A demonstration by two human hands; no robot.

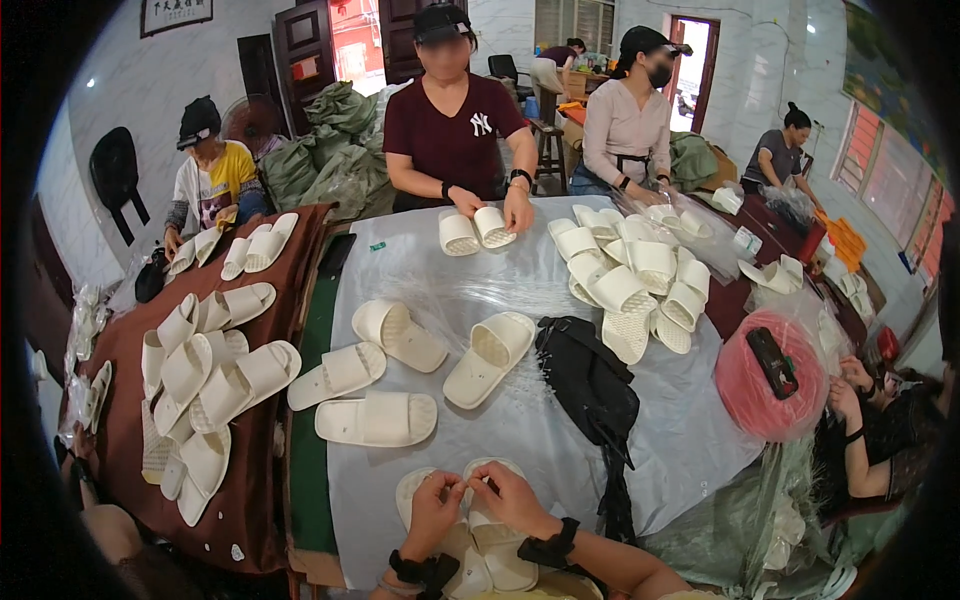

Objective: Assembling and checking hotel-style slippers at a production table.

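Four cream slippers lie loose on the desk, unhandled; left hand and right hand both pinch a slipper pair.

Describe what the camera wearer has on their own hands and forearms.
Both forearms are bare, with no sleeves and no gloves. The left hand has a black band with a bunched, bow-like knot at its wrist. The right hand has a wide black strap, like a watch or wristband, around its wrist.
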